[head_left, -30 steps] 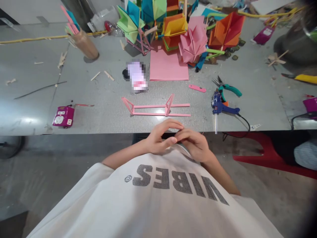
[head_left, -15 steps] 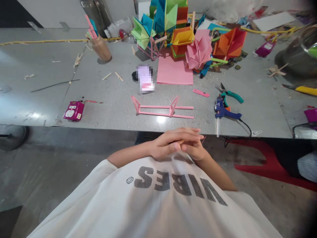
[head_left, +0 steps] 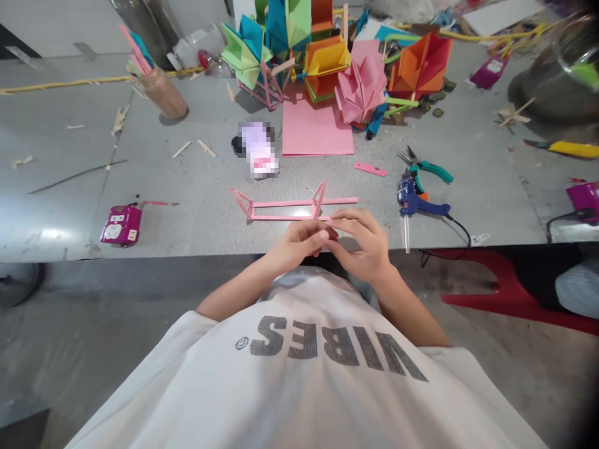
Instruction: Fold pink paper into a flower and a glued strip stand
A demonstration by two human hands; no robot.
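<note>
My left hand is at the table's front edge, fingers curled and thumb pressed against them; anything inside is hidden. My right hand faces it, thumb and fingers apart, fingertips touching the left hand's fingertips. Just beyond both hands lies a pink stick frame, two long parallel strips with a slanted V-shaped piece standing at its left end and another near the right. The hands partly cover its near strip. To the right are a blue glue gun and teal-handled pliers. A small pink cutter lies behind my right hand.
Pink paper lies beyond the frame, beside a blurred phone. Folded paper flowers crowd the back. A purple box sits left, a cup of sticks behind. The glue gun's cord hangs over the front edge.
My hands have moved up from near my shirt to the table edge by the frame. They were folded over each other; now they meet at the fingertips. The view has shifted slightly.
</note>
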